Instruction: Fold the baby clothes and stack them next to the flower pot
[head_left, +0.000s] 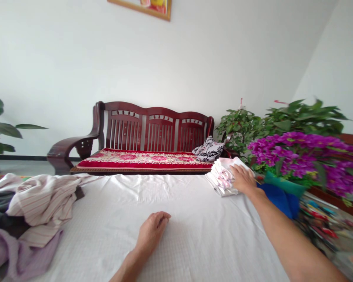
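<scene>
My right hand (243,179) reaches to the far right of the white-covered surface (164,203) and lies flat, fingers spread, on top of a stack of folded white and pink cloths (222,177). My left hand (151,231) rests on the white cloth in the near middle, fingers curled under, with nothing seen in it.
A heap of unfolded garments (32,211), striped, grey and lilac, lies at the left. A dark red wooden bench (141,145) with a patterned cushion (208,150) stands behind. Purple flowers (306,152), green plants (241,125) and a blue and green cloth (282,196) crowd the right edge.
</scene>
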### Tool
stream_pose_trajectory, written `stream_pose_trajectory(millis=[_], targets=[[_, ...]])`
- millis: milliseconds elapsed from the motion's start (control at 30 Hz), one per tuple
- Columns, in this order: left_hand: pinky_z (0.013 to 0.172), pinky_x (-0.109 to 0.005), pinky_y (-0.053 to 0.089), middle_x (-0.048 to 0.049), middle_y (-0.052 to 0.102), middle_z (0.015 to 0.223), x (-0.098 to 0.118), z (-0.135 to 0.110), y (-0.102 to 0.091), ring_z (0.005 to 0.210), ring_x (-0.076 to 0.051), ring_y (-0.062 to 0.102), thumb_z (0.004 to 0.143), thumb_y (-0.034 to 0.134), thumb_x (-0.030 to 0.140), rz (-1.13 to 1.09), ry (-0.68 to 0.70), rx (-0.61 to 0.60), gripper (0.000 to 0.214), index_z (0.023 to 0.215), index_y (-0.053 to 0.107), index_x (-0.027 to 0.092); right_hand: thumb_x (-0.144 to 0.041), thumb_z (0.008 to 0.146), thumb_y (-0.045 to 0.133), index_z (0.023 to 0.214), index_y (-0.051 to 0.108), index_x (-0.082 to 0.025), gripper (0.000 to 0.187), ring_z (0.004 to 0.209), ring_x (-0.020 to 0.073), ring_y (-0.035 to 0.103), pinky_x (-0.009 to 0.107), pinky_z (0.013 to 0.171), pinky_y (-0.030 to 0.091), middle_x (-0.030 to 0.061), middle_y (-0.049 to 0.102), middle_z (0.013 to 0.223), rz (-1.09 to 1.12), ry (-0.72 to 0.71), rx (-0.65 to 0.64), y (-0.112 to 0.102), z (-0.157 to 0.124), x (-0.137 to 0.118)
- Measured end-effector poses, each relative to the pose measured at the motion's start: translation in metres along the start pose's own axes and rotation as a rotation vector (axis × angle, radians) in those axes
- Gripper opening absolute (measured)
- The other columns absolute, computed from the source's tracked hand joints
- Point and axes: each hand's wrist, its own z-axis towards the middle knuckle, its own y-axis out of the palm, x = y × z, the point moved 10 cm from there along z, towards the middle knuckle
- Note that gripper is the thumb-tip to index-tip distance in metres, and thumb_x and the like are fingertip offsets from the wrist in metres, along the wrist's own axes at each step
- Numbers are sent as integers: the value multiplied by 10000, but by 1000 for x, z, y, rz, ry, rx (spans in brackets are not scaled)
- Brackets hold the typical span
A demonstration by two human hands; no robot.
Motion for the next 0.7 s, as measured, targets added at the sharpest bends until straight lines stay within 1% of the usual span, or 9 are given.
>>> stream_pose_trajectory(millis=[133,267,367,467,533,600,667,700], targets=[[902,-302,429,-29,738,1048,-3,2,2,1036,-216,641,885,439,309,-4,5,1,309,1000,721,253,-289,824,582,1505,358,-200,722,1460,279,259,496,1195,163,112,346,1584,16,1,49,-16,-4,0],[882,-289,426,-26,742,1040,-5,3,3,1028,-214,642,886,444,311,2,20,0,301,985,723,258,-199,815,548,1495,381,-196,701,1452,269,277,484,1191,182,99,353,1583,18,-12,59,-29,-9,-3],[880,-285,425,-24,743,1039,-6,3,4,1026,-212,643,887,447,311,4,29,-4,299,992,722,260,-142,785,538,1475,412,-183,703,1430,281,317,486,1176,225,107,393,1558,42,6,99,-38,-16,-3],[882,-289,426,-23,742,1044,-5,3,4,1029,-212,644,894,441,310,11,37,-5,304,999,722,259,-117,766,519,1407,493,-162,643,1361,282,419,455,1132,317,124,487,1482,130,46,221,-53,-29,-1],[881,-292,427,-23,742,1043,-4,3,3,1028,-212,645,897,436,304,21,36,-6,309,1006,722,257,-99,759,489,1330,561,-152,578,1272,266,509,415,1084,385,130,568,1393,246,61,347,-66,-43,-3],[883,-292,427,-25,742,1046,-4,3,4,1029,-210,645,897,436,294,28,37,-11,312,1013,722,254,-84,746,455,1244,618,-153,528,1182,252,571,393,1044,427,127,640,1278,393,66,477,-75,-62,-9],[891,-290,425,-26,740,1058,-3,3,4,1039,-208,643,897,437,284,31,43,-17,314,1022,723,251,-81,727,430,1153,657,-164,490,1120,247,600,396,1024,446,119,684,1157,551,58,563,-75,-85,-22],[897,-289,424,-27,740,1065,-3,4,5,1045,-207,641,897,438,279,31,47,-17,314,1027,723,249,-87,720,420,1108,670,-169,469,1094,245,610,402,1015,455,115,693,1110,631,51,571,-70,-97,-31]])
